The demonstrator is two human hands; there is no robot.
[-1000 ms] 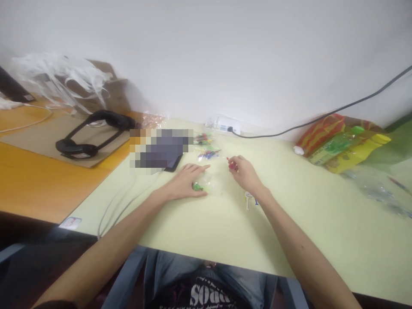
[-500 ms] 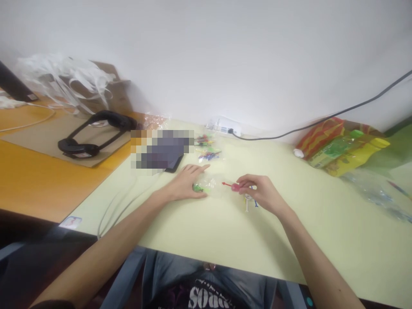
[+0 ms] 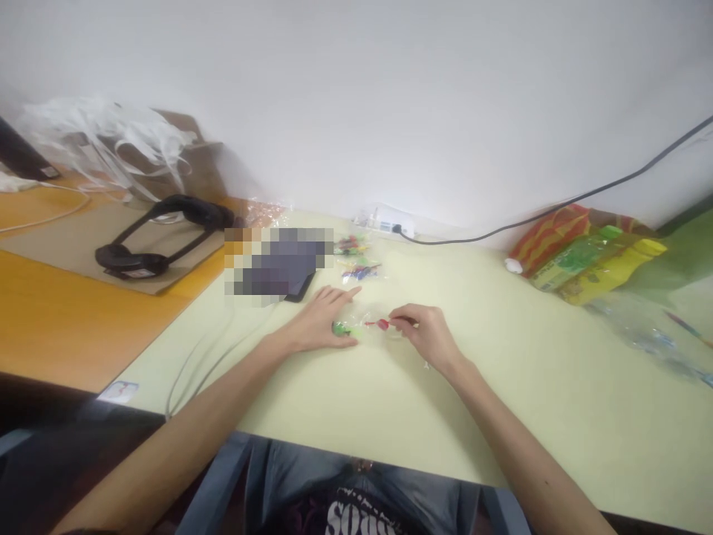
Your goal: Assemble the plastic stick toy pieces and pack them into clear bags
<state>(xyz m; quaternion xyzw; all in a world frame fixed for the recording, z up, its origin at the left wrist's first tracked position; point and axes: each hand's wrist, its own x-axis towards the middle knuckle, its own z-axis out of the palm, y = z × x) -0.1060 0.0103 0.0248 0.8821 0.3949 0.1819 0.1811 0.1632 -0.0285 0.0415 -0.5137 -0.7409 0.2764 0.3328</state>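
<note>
My left hand [image 3: 317, 321] lies on the pale table with thumb and fingers spread around a small clear plastic bag [image 3: 356, 319]. Small green pieces [image 3: 341, 328] show in the bag beside my palm. How firmly the hand touches the bag is unclear. My right hand [image 3: 426, 334] pinches a small red plastic piece [image 3: 382, 325] with a rounded middle and a thin arrow-like tip. That tip points left and is over the right end of the bag. Under my right wrist a small white piece [image 3: 427, 365] shows in part.
Bagged colourful pieces [image 3: 359, 271] lie behind my left hand, beside a dark tablet [image 3: 290, 264], partly blurred out. At the left sits a black headband-like device [image 3: 161, 234] on cardboard. A power strip [image 3: 395, 221] with a black cable is by the wall. Yellow-green packaging [image 3: 601, 264] stands right.
My right hand has moved left with the red piece, bringing its tip over the bag. The white and blue pieces beneath that hand are now mostly covered. My left hand stays put.
</note>
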